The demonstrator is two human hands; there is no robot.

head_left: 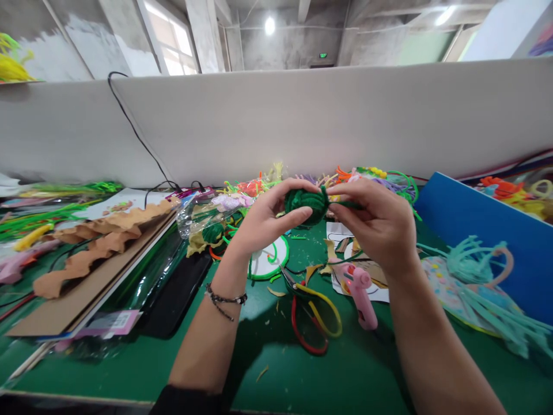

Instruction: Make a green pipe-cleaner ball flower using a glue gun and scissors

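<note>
Between my hands, above the table, is a dark green coil of fuzzy pipe cleaner [305, 203]. My left hand [271, 216] clasps it from the left, thumb in front and fingers over the top. At its right edge my right hand [374, 216] pinches a dark green strand that sticks out of the coil. Below lie scissors [315, 314] with one red and one yellow handle loop. A pink glue gun [360, 294] rests under my right hand. Behind my left wrist is a white disc [270, 259] rimmed in bright green.
At left lie cardboard strips [99, 276], a black phone-like slab [177, 297] and plastic-wrapped pipe cleaners. A blue board [488, 248] leans at right beside a teal pipe-cleaner piece [475, 265]. A pale partition [276, 124] closes off the back of the green table [276, 386].
</note>
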